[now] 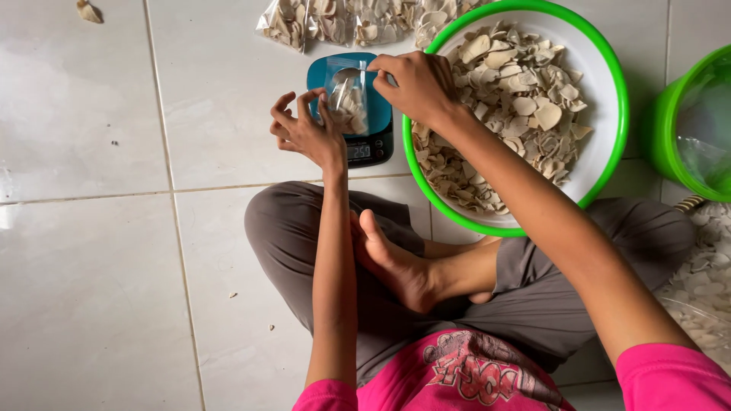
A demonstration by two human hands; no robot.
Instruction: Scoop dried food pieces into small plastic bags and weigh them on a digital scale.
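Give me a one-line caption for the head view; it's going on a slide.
Left hand and right hand hold a clear bag of pale chips on a small scale beside a green-rimmed basin.

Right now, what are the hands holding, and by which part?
Both hands, left hand and right hand, hold the clear bag of chips by its open top edge.

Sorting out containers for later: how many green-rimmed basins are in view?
2. One green-rimmed basin, full of pale chips, sits by the right hand; a second basin is cut off at the right edge. Others may lie outside the frame.
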